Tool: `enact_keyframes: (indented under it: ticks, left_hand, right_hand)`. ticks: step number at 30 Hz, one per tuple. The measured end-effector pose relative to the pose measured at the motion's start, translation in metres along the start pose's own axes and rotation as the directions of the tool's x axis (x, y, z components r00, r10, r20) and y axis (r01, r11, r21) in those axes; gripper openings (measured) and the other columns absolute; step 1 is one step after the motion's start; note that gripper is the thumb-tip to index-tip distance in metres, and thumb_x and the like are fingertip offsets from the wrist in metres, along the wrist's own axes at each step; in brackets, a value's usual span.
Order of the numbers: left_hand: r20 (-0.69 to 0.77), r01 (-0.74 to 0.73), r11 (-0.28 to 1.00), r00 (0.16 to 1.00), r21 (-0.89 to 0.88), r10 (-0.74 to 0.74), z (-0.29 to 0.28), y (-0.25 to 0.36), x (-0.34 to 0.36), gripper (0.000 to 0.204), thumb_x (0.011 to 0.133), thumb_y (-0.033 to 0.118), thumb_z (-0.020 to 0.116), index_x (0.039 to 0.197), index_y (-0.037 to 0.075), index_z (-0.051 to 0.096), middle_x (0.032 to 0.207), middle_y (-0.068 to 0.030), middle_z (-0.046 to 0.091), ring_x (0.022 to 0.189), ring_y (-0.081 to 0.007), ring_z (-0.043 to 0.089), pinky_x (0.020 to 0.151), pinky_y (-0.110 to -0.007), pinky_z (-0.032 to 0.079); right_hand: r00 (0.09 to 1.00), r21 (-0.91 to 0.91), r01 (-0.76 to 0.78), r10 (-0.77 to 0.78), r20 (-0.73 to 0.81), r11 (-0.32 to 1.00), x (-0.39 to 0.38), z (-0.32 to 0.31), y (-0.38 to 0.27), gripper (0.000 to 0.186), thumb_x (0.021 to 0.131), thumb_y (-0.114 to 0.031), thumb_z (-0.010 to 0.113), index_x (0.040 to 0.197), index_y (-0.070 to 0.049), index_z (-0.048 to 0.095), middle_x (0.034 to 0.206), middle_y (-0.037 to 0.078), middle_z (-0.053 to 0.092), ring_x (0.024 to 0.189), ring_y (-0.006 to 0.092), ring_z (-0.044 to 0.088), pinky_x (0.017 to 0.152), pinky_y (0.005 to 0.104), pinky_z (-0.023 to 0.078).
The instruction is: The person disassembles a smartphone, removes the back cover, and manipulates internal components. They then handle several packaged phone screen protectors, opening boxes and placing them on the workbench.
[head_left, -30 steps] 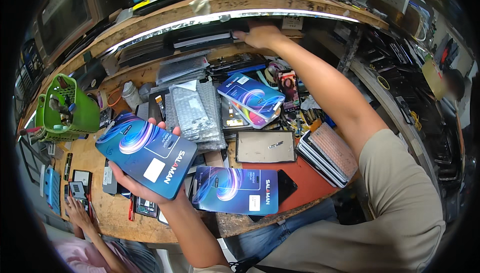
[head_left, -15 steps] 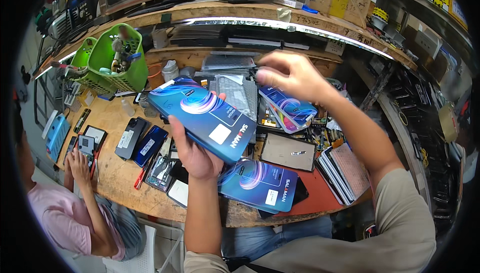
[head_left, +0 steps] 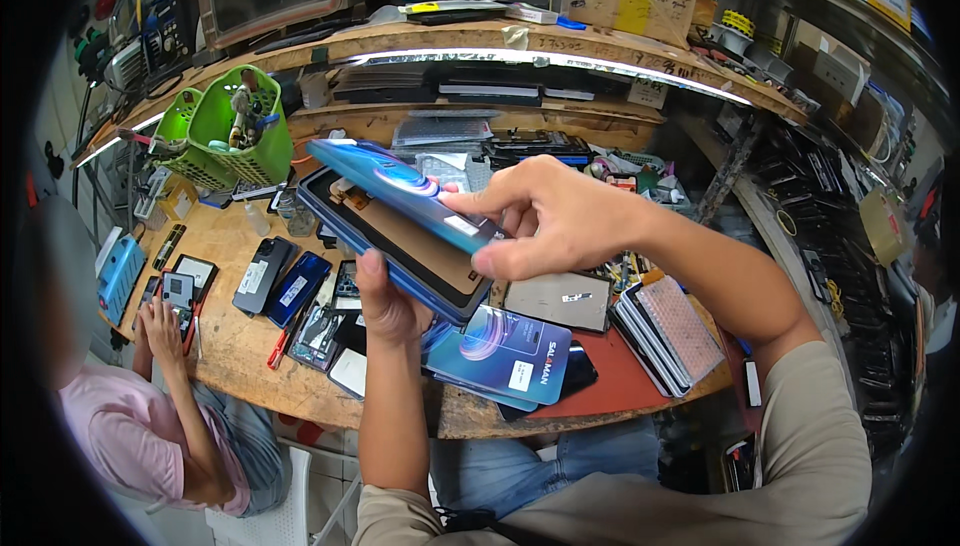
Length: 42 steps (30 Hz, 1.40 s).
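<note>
My left hand supports a dark blue box base from its near left side, thumb along the edge. Over it, my right hand pinches the near right end of a glossy blue lid with swirl artwork, tilted up from the base. Inside lies a flat dark-framed panel with a brown back and a small ribbon cable at its far end; it looks like a phone display. Just below my hands, another blue swirl-printed package rests on the bench, partly over a dark flat piece.
Several phones and opened phone parts lie to the left on the wooden bench. Green baskets stand behind them. At right are a grey panel and a stack of flat parts. A co-worker sits at left.
My right hand has come down and left to the box and raised its lid, exposing the panel inside. The box has turned slightly in my left hand.
</note>
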<state>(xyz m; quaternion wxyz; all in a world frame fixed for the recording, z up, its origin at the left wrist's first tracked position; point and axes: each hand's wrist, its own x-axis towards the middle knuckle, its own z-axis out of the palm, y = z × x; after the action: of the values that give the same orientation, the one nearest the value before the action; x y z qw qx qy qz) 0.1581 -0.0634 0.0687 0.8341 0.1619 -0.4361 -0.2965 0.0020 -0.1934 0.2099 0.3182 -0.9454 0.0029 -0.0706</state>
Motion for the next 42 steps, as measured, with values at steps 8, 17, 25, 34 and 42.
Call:
enact_keyframes:
  ticks: [8, 17, 25, 34, 42]
  left_hand:
    - [-0.014, -0.005, 0.991, 1.000, -0.136, 0.004, -0.006, 0.003, -0.007, 0.095, 0.097, 0.057, 0.061, 0.166, 0.004, 0.025, 0.162, -0.0285, 0.040, 0.149, -0.0400, 0.044, 0.123, -0.058, 0.040]
    - [-0.156, -0.102, 0.994, 0.983, -0.030, 0.096, -0.003, -0.002, -0.007, 0.096, 0.093, 0.041, 0.080, 0.163, 0.005, 0.024, 0.153, -0.0255, 0.047, 0.146, -0.0386, 0.049, 0.119, -0.051, 0.047]
    - [-0.208, 0.031, 0.993, 0.978, 0.116, -0.006, 0.015, -0.019, -0.021, 0.108, 0.084, 0.049, 0.089, 0.162, 0.010, 0.025, 0.153, -0.0163, 0.048, 0.141, -0.0331, 0.053, 0.117, -0.048, 0.048]
    - [-0.216, 0.019, 0.903, 0.973, 0.428, 0.082, 0.021, -0.010, -0.010, 0.082, 0.104, 0.045, 0.062, 0.164, 0.002, 0.026, 0.148, -0.0222, 0.046, 0.145, -0.0359, 0.045, 0.117, -0.053, 0.048]
    - [-0.472, -0.007, 0.852, 0.830, 0.523, 0.297, -0.005, -0.003, -0.007, 0.032, 0.104, 0.009, 0.056, 0.134, -0.001, 0.058, 0.128, -0.0119, 0.060, 0.117, -0.0195, 0.060, 0.100, -0.037, 0.054]
  right_hand:
    - [0.995, 0.290, -0.019, -0.011, 0.100, 0.957, 0.003, -0.012, -0.004, 0.076, 0.094, -0.054, 0.072, 0.146, 0.000, 0.062, 0.094, 0.010, 0.072, 0.080, 0.0129, 0.060, 0.071, 0.0304, 0.052]
    - [0.997, -0.333, 0.073, -0.071, 0.017, 0.940, -0.008, 0.032, -0.004, 0.094, 0.099, -0.068, 0.056, 0.160, 0.002, 0.041, 0.125, 0.039, 0.050, 0.114, 0.0497, 0.060, 0.102, 0.0485, 0.049]
    - [0.994, -0.355, 0.105, -0.089, 0.061, 0.929, -0.037, 0.042, 0.020, 0.094, 0.099, -0.048, 0.061, 0.169, 0.000, 0.020, 0.119, 0.032, 0.049, 0.104, 0.0421, 0.051, 0.099, 0.0484, 0.044]
    - [0.755, -0.462, -0.630, 0.351, -0.554, 0.624, -0.041, -0.033, 0.084, 0.081, 0.096, -0.062, 0.055, 0.162, -0.017, 0.043, 0.120, 0.036, 0.057, 0.119, 0.0508, 0.059, 0.103, 0.0543, 0.049]
    - [0.600, -0.454, -0.800, 0.540, -0.590, 0.393, 0.063, -0.110, 0.185, 0.090, 0.099, -0.077, 0.039, 0.152, -0.006, 0.058, 0.162, 0.022, 0.047, 0.146, 0.0367, 0.050, 0.118, 0.0509, 0.041]
